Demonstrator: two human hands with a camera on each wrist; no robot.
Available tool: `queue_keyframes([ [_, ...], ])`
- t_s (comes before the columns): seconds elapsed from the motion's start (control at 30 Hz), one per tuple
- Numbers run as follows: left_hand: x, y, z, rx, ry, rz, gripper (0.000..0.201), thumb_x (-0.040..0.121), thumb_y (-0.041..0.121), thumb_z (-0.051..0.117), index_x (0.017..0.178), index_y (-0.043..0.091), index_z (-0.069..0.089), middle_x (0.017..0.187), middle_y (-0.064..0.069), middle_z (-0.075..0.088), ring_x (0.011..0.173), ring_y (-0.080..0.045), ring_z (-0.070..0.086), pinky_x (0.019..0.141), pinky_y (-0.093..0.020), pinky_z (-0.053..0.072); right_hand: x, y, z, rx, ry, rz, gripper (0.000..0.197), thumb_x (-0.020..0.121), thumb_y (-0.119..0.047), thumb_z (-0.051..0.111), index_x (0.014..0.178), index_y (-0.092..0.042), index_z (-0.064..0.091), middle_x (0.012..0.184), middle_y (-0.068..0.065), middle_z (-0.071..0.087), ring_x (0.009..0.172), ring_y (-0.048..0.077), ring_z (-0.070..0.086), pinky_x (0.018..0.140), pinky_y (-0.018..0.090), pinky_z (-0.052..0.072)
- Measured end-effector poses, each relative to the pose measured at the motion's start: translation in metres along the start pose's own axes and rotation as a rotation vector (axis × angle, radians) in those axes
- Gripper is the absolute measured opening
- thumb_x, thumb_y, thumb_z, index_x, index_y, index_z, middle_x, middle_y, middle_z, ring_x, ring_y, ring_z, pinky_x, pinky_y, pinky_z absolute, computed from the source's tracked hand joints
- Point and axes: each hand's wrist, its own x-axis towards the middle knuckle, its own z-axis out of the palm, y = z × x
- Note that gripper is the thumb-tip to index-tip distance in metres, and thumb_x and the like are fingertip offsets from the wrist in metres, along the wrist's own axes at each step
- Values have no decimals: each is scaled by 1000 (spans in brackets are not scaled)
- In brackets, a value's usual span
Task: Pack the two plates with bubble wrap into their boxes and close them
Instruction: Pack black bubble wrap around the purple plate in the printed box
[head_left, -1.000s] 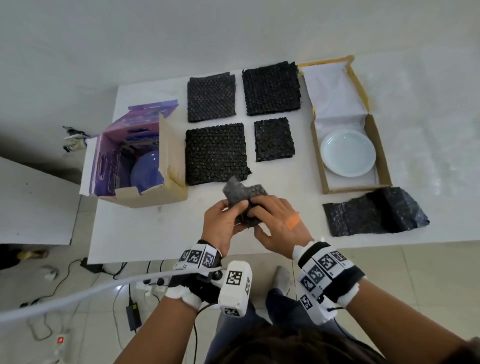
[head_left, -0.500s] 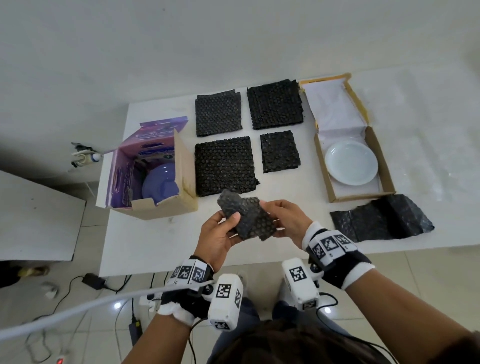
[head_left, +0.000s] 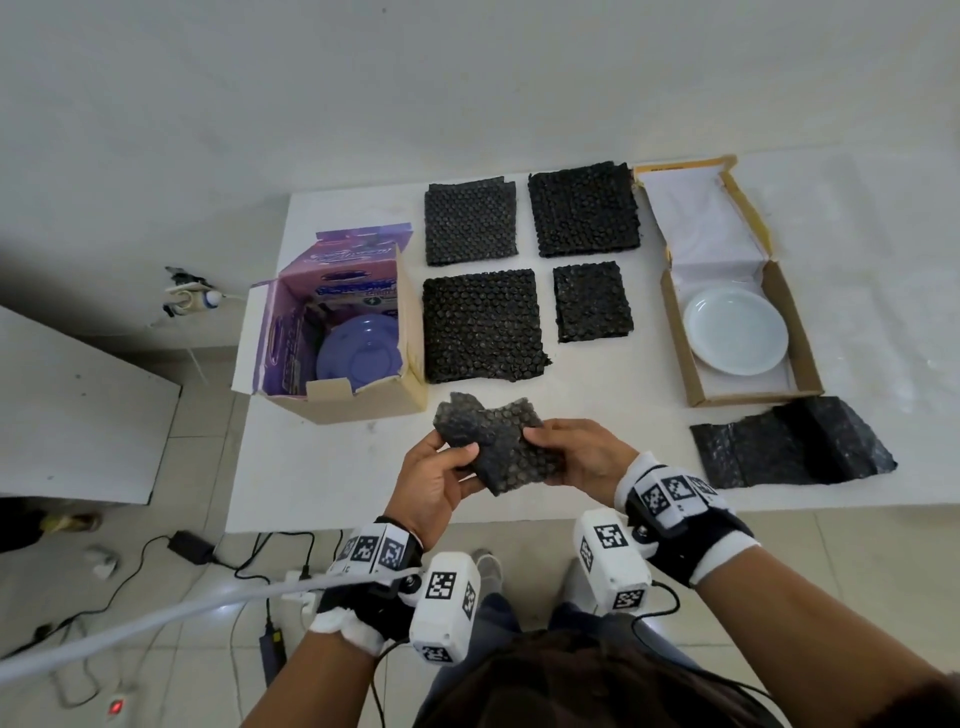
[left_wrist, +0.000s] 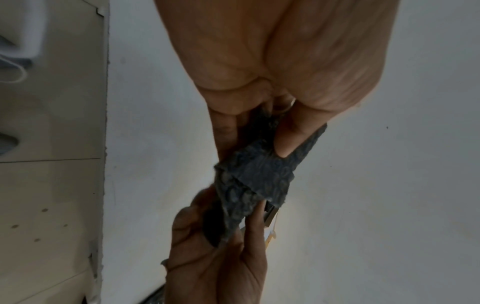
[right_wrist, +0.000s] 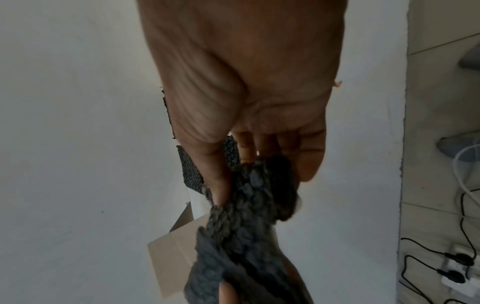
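Both hands hold one small piece of black bubble wrap (head_left: 496, 441) above the table's near edge. My left hand (head_left: 441, 467) pinches its left side with thumb on top, and my right hand (head_left: 571, 452) pinches its right side. The wrist views show the same piece (left_wrist: 259, 176) (right_wrist: 249, 218) stretched between the two hands. A purple plate (head_left: 358, 358) lies inside the open purple-lined box (head_left: 363, 405) on the left. A white plate (head_left: 735, 338) lies in the flat cardboard box (head_left: 802, 353) on the right, its lid open.
Several black bubble wrap squares (head_left: 480, 325) lie in the middle of the white table (head_left: 311, 467). A crumpled black sheet (head_left: 789, 444) lies near the front right. Cables and a power strip (head_left: 291, 577) are on the floor below the near edge.
The hands have moved apart and spread the folded bubble wrap piece out flatter. The head view has shifted, so the table sits lower in the picture.
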Motion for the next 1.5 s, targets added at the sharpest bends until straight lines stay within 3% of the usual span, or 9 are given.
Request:
queue_keyframes([
  [0.17, -1, 2, -3, 3, 9, -30, 20, 94, 16, 46, 105, 10, 61, 108, -12, 68, 94, -24, 66, 76, -41, 57, 6, -6, 4, -309, 279, -317, 17, 83, -10, 68, 69, -11, 58, 67, 5, 57, 64, 16, 52, 61, 24, 45],
  [0.37, 1, 3, 0, 54, -1, -31, 40, 77, 48, 50, 103, 19, 61, 103, -6, 68, 95, -23, 64, 81, -41, 52, -3, -19, 1, -668, 306, -505, 19, 83, -22, 68, 69, -22, 56, 68, -2, 58, 66, 13, 50, 66, 25, 42],
  [0.5, 5, 2, 2, 36, 20, -60, 39, 81, 37, 59, 112, 13, 61, 109, -13, 68, 99, -29, 64, 83, -45, 53, -7, -24, 0, -688, 363, -523, 16, 83, -21, 69, 73, -17, 57, 66, -5, 56, 65, 10, 49, 63, 22, 41],
  [0.6, 10, -1, 1, 59, 66, -46, 28, 85, 9, 63, 112, 3, 63, 109, -18, 68, 100, -32, 65, 88, -49, 52, -6, -23, -2, -606, 369, -493, 14, 82, -15, 70, 76, -12, 57, 68, -2, 56, 68, 15, 50, 67, 28, 44],
  [0.73, 14, -4, -4, 192, 152, -9, 30, 78, -8, 66, 107, -5, 65, 99, -19, 70, 91, -32, 67, 85, -42, 54, -4, -23, -2, -390, 395, -438, 18, 80, -3, 69, 72, -12, 55, 69, 1, 58, 72, 19, 53, 70, 33, 47],
  [0.93, 18, -4, -6, 279, 217, 77, 27, 69, -9, 74, 93, 3, 69, 87, -11, 72, 76, -22, 68, 62, -24, 55, 3, -17, 2, -299, 436, -404, 22, 76, -3, 73, 67, -15, 56, 68, 3, 62, 71, 21, 56, 74, 40, 51],
  [1.17, 22, -6, -4, 283, 264, 86, 22, 69, -6, 76, 85, 6, 67, 83, -10, 70, 70, -20, 66, 56, -23, 55, 2, -12, 9, -371, 419, -445, 21, 72, -13, 78, 70, -18, 58, 71, 3, 60, 69, 18, 54, 70, 40, 52],
  [1.33, 27, -13, -2, 377, 317, 102, 17, 69, -1, 76, 79, 7, 64, 70, -11, 66, 54, -22, 57, 49, -25, 45, -10, -11, 25, -612, 457, -558, 23, 77, -15, 73, 68, -23, 53, 61, -9, 52, 57, 4, 45, 58, 13, 42],
  [1.5, 29, -15, 6, 337, 291, 62, 9, 78, 0, 67, 84, 0, 60, 61, -12, 58, 43, -17, 44, 40, -22, 36, -11, -1, 49, -788, 375, -624, 19, 75, -15, 70, 73, -23, 53, 61, -11, 49, 57, 6, 45, 59, 22, 43],
])
